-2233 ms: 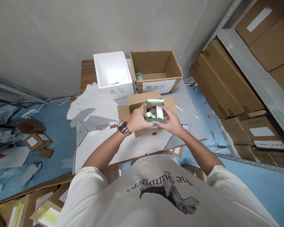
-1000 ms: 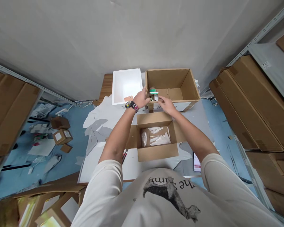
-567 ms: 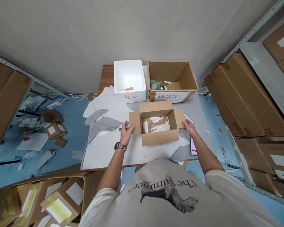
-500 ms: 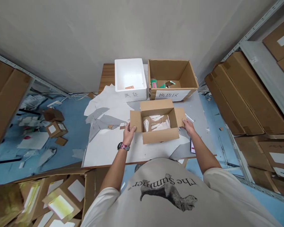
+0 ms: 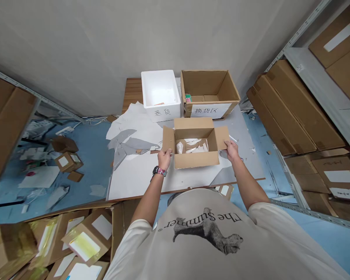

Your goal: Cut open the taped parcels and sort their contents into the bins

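While the person's left hand [image 5: 164, 158] is curling around the lower edge of the left flap [image 5: 168, 140] of an open cardboard box [image 5: 196, 160], the right hand [image 5: 232, 151] is reaching the lower edge of the right flap [image 5: 222, 138] from the opposite side. Both hands are half-closed with their fingers bunched rather than spread, and I cannot tell whether either one is firmly pinching its flap. A black-and-pink wristwatch [image 5: 159, 171] is sitting on the left wrist.

Crumpled white packing paper [image 5: 192, 146] is lining the inside of the open box, which is resting on a gray tabletop [image 5: 245, 155], with both hands touching it only at the flaps. Behind the open box, a white foam container [image 5: 160, 113] and a second cardboard box [image 5: 210, 111] are standing side by side, each carrying a white label with handwritten Chinese characters. A small green-and-pink item [image 5: 188, 98] is lying in the back box's left corner. To the left of the open box, loose white paper sheets [image 5: 134, 134] and gray paper scraps [image 5: 128, 144] are spreading across the table. Farther right of the open box, large brown cartons [image 5: 291, 112] are leaning on metal shelving [image 5: 317, 91], while smaller parcels [image 5: 86, 237] are piling up nearer the person, below and left of it.
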`<state>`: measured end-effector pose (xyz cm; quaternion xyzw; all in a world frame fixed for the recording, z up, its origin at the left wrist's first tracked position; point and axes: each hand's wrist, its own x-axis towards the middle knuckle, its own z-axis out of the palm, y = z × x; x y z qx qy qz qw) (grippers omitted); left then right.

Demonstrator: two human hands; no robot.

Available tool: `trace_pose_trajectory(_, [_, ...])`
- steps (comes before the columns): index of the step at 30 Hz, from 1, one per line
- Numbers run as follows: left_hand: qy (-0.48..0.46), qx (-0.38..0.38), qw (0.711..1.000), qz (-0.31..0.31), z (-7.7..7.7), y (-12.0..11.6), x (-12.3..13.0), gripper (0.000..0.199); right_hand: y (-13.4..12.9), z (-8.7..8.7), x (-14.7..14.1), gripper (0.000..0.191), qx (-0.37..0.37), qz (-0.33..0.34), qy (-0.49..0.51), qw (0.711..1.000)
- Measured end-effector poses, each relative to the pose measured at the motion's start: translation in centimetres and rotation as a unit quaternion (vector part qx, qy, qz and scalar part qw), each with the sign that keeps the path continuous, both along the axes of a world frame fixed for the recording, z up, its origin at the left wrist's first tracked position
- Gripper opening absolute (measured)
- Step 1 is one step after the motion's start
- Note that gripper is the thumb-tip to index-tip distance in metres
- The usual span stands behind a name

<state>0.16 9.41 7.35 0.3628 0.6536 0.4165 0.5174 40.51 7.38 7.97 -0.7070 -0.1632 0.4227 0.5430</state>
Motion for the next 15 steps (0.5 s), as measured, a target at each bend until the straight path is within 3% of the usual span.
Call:
trace_pose_trajectory(5, [0.015, 0.01, 0.999, -0.033, -0.9, -1.4, -0.6, 0.033, -3.3, -0.7, -0.5, 0.054, 0.037, 0.03, 0.043, 0.998])
trace_pose_trajectory(8, [0.032, -0.005, 0.998, -0.06, -1.9, -1.7, -0.5, 0.03, -4.5, -1.0, -1.5, 0.054, 0.0, 0.046, 0.053, 0.998])
trace_pose_trajectory(12, [0.029, -0.036, 0.996, -0.072, -3.0, -1.0, 0.0, 0.032, -4.2, -0.9, -3.6, 0.047, -0.085, 0.077, 0.038, 0.993])
trace_pose_trajectory(15, [0.04, -0.009, 0.996, -0.075, -2.8, -0.5, -0.3, 0.033, -3.6, -0.4, -4.6, 0.047, -0.078, 0.072, 0.013, 0.994])
